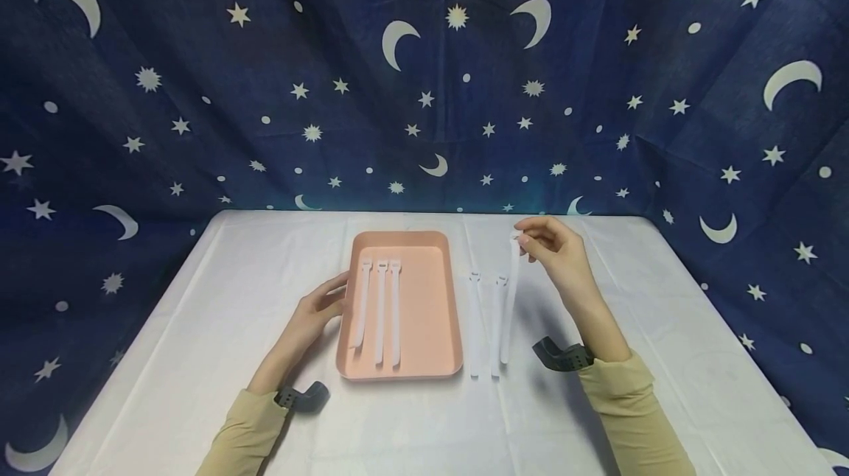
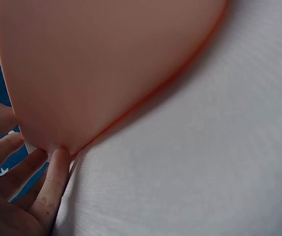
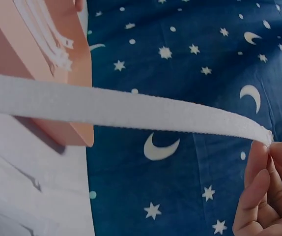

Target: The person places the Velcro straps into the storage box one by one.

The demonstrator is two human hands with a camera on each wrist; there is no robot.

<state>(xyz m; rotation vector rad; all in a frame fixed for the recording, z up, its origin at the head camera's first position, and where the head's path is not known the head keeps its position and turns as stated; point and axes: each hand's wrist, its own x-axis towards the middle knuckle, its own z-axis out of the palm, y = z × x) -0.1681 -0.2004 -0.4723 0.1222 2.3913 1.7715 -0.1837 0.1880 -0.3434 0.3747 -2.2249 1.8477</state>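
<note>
My right hand [image 1: 553, 247] pinches the head end of a white hook-and-loop cable tie [image 1: 511, 306] between thumb and fingers. The strap hangs down from it, and in the right wrist view the tie [image 3: 131, 105] stretches across, slightly bowed. Just left of it, two more white cable ties [image 1: 474, 325] lie on the table. Three similar ties [image 1: 380, 314] lie side by side in the pink tray [image 1: 427, 306], in its left half. My left hand [image 1: 321, 306] rests against the tray's left side, its fingertips [image 2: 58, 157] touching the outer wall.
A white cloth covers the table [image 1: 411, 424]. Behind it hangs a dark blue curtain [image 1: 424, 93] with moons and stars. A dark wrist mount [image 1: 564, 355] sits on the right wrist, another [image 1: 304, 397] on the left.
</note>
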